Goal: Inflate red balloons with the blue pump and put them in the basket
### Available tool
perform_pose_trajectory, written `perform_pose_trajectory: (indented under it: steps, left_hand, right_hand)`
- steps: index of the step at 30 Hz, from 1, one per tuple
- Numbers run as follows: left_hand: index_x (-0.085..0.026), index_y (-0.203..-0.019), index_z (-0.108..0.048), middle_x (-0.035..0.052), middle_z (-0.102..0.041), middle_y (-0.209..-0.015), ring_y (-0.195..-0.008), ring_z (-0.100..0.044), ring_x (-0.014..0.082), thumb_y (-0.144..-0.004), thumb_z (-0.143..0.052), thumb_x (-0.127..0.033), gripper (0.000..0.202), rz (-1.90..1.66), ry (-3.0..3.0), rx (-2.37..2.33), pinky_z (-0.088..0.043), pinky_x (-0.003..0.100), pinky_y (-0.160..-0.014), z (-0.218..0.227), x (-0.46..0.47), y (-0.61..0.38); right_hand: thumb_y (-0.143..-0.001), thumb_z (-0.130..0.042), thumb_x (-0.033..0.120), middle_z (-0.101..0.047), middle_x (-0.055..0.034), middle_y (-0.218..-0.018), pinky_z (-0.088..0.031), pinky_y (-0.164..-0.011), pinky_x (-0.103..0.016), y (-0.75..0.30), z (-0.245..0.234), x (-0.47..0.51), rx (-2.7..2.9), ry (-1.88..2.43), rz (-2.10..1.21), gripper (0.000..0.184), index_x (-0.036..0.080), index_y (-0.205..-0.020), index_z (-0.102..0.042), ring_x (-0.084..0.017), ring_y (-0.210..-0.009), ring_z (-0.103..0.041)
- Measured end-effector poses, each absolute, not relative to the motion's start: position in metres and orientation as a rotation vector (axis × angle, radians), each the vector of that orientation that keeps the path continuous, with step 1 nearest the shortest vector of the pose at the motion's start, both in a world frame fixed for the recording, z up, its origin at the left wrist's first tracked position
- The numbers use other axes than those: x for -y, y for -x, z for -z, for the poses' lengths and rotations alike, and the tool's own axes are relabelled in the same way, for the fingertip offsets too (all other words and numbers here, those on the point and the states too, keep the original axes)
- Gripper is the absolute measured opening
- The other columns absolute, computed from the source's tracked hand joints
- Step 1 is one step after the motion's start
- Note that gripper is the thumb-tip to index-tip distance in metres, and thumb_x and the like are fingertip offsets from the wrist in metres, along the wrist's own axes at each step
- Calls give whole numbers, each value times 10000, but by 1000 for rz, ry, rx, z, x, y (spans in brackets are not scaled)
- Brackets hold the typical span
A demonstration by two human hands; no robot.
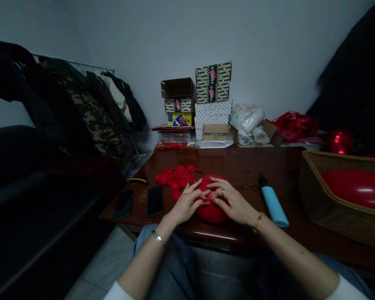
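Observation:
An inflated red balloon (213, 215) rests near the front edge of the dark wooden table, partly covered by both hands. From the left, my left hand (188, 203) reaches over it, its thumb and fingertips gathered at the balloon's upper middle. My right hand (234, 201) meets it there with bent fingers, also gripping the balloon. What lies exactly between the fingertips is too small to make out. Just behind my left hand is a pile of limp red balloons (178, 175). A light-blue hand pump (274, 207) with a black nozzle lies right of my right hand.
A wicker basket (312, 200) holding a red balloon (359, 188) stands at the right. Two phones (155, 201), yellow rubber bands (143, 195) and dark bands (245, 186) lie on the table (237, 160). Stacked boxes (213, 83) stand behind it. Clothes hang at the left.

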State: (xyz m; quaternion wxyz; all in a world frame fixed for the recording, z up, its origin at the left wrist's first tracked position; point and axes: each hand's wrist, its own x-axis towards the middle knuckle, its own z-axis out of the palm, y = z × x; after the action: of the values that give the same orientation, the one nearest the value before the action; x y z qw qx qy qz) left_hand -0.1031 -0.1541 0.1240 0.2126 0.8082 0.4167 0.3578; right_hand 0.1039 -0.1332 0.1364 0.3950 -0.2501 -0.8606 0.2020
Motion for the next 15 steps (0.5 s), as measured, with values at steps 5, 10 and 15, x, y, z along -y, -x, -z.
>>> perform_pose_trajectory:
  steps: [5,10,15]
  left_hand:
    - [-218,-827,-603,88,-626,-1152,-1325,-309,208,-842,-510,-237,96,-1014,-2263,-1165,-77,528,-1091,-125,151,103]
    - [-214,-813,-602,58,-691,-996,-1285,-379,211,-839,-521,-246,91,-1087,-2116,-1137,-49,518,-1095,-123,150,99]
    - [-192,-763,-517,93,-721,-826,-1207,-479,227,-832,-551,-294,128,-1374,-1636,-1002,-218,481,-1058,-111,146,87]
  right_hand:
    - [-788,-536,244,-586,-42,-1077,-396,-954,-392,-102,-150,142,2198,616,-609,188,220,-601,-541,-201,-1099,-497]
    - [-786,-543,285,-588,-44,-1067,-374,-961,-402,-102,-139,138,2145,658,-617,260,215,-536,-523,-214,-1114,-468]
    - [-812,-511,350,-606,-55,-1000,-408,-890,-377,-105,-120,129,2015,788,-670,387,214,-451,-487,-205,-1019,-501]
